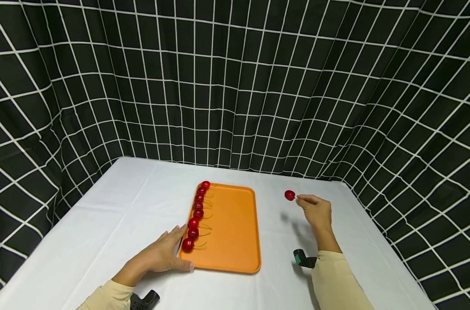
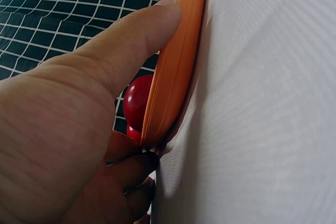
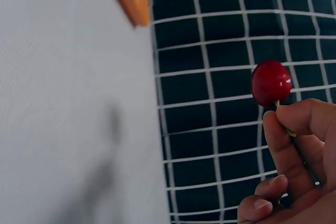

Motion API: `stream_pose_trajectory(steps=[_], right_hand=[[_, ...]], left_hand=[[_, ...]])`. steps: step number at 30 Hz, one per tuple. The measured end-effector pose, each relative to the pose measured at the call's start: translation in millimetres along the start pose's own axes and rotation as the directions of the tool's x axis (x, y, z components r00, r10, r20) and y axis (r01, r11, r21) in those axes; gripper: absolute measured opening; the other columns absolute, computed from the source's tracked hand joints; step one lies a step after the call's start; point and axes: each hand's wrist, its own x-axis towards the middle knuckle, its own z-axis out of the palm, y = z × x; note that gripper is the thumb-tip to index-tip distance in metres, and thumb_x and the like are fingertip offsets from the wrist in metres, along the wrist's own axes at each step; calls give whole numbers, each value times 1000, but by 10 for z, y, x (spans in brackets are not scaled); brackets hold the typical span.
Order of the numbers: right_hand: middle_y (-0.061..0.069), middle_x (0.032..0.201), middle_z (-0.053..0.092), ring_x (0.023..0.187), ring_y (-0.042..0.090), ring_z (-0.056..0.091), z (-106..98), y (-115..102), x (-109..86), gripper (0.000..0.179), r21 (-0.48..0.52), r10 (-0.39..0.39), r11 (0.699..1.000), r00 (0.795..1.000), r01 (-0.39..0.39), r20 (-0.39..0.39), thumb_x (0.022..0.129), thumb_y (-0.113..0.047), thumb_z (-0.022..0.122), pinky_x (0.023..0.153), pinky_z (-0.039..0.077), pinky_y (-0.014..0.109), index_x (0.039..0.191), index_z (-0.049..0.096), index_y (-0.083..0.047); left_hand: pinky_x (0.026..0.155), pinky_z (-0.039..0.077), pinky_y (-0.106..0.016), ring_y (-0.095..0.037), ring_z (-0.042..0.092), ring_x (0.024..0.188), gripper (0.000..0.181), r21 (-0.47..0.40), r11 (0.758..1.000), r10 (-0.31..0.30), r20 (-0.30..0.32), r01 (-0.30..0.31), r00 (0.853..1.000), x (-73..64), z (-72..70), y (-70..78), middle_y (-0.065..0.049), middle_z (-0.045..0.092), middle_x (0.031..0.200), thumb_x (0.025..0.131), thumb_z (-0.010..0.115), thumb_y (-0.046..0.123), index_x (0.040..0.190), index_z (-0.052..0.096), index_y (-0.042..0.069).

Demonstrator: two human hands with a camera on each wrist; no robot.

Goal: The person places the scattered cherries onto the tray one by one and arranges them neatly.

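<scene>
My right hand (image 1: 316, 212) pinches a red cherry (image 1: 290, 195) by its stem, above the table to the right of the orange tray (image 1: 235, 228). In the right wrist view the cherry (image 3: 271, 83) sits just beyond the thumb and fingertip that hold its green stem. My left hand (image 1: 163, 254) rests at the tray's near left corner, thumb against the front rim and fingers spread along the left side. Several cherries (image 1: 193, 233) lie in a row along the tray's left edge, their stems pointing right. In the left wrist view, my thumb touches the tray rim (image 2: 176, 66).
A white cloth (image 1: 114, 215) covers the table. Behind it and on both sides hangs a black curtain (image 1: 235, 86) with a white grid. Black devices show at both wrists, one of them by the right sleeve (image 1: 304, 259).
</scene>
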Motion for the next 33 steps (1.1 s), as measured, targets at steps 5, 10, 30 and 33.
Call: stream_pose_trajectory(steps=[5, 10, 30, 33], right_hand=[[5, 93, 72, 91, 19, 58, -16, -162, -145, 20, 20, -29, 999, 999, 29, -20, 87, -18, 72, 75, 46, 33, 101, 75, -4], [4, 89, 71, 82, 17, 54, -33, -336, -289, 16, 45, -105, 993, 992, 108, -64, 86, -16, 73, 63, 45, 27, 96, 76, -3], [7, 87, 71, 91, 16, 51, 53, -750, -783, 7, 132, -274, 950, 959, 282, -73, 82, -5, 75, 79, 40, 28, 87, 77, 0], [8, 85, 71, 85, 17, 51, 112, -807, -878, 5, 152, -310, 937, 949, 315, -56, 81, -3, 75, 74, 40, 25, 85, 77, -1]], left_hand=[[115, 7, -52, -36, 18, 142, 119, 12, 1000, -3, -1, 3, 1000, 0, 3, -14, -18, 29, 153, 62, 86, 52, 150, 27, -1], [115, 6, -52, -35, 17, 142, 118, 24, 1000, 3, 0, -3, 1000, 6, -13, -19, -17, 29, 153, 62, 85, 54, 150, 28, -2], [115, 7, -51, -34, 17, 142, 120, 36, 999, -14, 7, 14, 1000, 10, -13, -17, -17, 28, 154, 62, 85, 56, 151, 26, 1], [115, 7, -51, -34, 18, 142, 120, 25, 1000, -14, 4, 13, 1000, 9, -7, -13, -17, 28, 153, 62, 86, 55, 151, 27, 0]])
